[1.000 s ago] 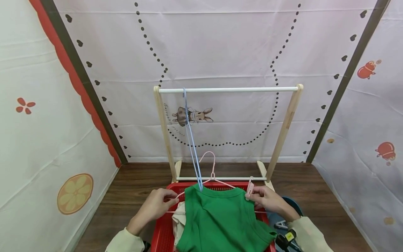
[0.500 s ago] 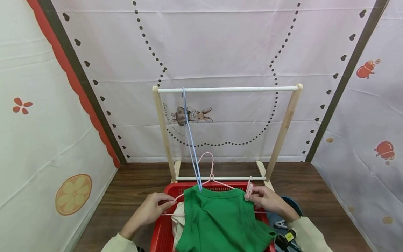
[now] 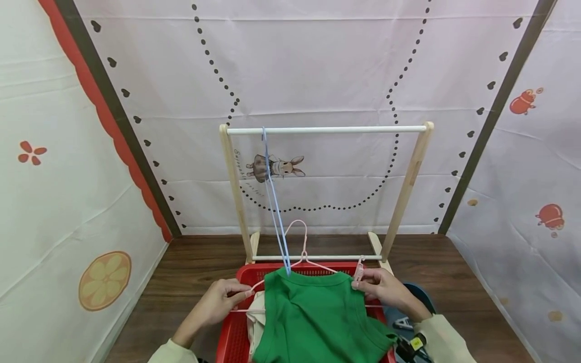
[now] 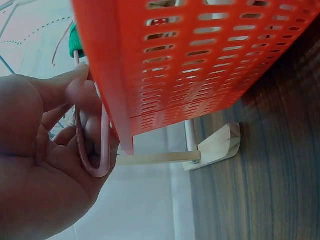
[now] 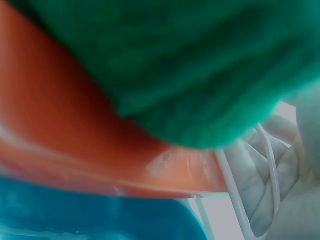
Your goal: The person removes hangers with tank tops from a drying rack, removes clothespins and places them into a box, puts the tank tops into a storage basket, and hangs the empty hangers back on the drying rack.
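A green sleeveless top [image 3: 313, 315] lies over the red basket [image 3: 228, 338], with a pink hanger [image 3: 305, 249] inside it and the hanger's hook standing up behind the neckline. My left hand [image 3: 220, 302] pinches the hanger's left end, outside the armhole; the left wrist view shows its rounded pink end [image 4: 98, 170] against the fingers. At the top's right shoulder, my right hand [image 3: 386, 288] pinches a pink clothespin [image 3: 358, 273]. The hanger's right end [image 5: 237, 195] passes by the right palm in the right wrist view. Cloth hides the hanger's middle.
Behind the basket stands a wooden rack with a white rail [image 3: 327, 129]. A light blue hanger [image 3: 275, 201] hangs from it, its lower end reaching the top's neckline. Cream cloth [image 3: 256, 320] lies in the basket. To the right, a blue basin [image 3: 419, 296] holds clips.
My left hand has shifted slightly left and down, still pinching the hanger, whose left end shows more outside the top. My right hand keeps its hold on the clothespin.
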`<state>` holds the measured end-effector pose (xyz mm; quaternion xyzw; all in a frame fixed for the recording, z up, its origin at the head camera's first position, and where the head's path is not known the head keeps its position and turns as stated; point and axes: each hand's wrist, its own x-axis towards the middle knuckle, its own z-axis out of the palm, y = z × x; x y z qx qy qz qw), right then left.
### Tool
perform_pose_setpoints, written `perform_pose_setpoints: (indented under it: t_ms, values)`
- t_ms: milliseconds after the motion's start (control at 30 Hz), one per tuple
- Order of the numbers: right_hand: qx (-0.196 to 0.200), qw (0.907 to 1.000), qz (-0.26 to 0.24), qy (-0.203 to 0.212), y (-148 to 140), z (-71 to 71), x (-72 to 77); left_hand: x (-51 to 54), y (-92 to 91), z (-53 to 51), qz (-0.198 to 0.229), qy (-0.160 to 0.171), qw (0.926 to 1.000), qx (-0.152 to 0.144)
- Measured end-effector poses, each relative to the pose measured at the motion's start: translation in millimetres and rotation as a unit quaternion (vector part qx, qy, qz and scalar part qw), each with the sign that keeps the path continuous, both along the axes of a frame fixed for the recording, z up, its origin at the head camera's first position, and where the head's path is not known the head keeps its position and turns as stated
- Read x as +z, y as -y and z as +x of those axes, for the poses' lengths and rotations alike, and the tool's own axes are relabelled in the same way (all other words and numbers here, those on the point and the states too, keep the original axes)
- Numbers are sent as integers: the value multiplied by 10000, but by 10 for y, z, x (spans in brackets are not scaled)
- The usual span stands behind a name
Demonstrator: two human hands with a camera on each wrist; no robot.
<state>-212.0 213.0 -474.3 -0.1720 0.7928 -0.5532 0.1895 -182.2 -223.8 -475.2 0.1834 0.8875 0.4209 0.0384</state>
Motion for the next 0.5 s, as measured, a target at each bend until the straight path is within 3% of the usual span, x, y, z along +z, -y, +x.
perform_pose_setpoints:
  t_ms: [267,500]
  values:
    - [-277,9993,-239,-119,6,42,24,13,-12,5,105,189,9998,50]
    - [-275,9970,-214,-693,-33,31,53,8,1,16,231,179,9996,44]
